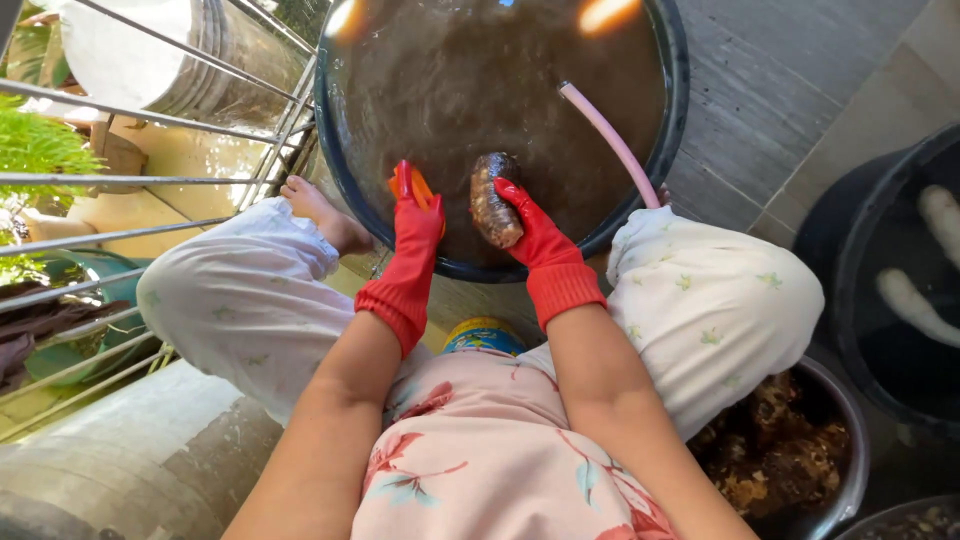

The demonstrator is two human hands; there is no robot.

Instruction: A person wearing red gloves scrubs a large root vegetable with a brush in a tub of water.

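Both hands, L & R, red-gloved, fingers curled, arms outstretched.

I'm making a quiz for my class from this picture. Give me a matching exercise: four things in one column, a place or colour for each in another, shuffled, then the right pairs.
Things:
1. brown root
2. pink hose
3. orange tool
4. pale peeled roots

Places:
A. in the dark tub at the right edge
B. held by the right hand in a red glove, over the big basin
C. lying over the basin's rim, one end in the murky water
D. in the left hand, also red-gloved

Pairs: 1-B, 2-C, 3-D, 4-A
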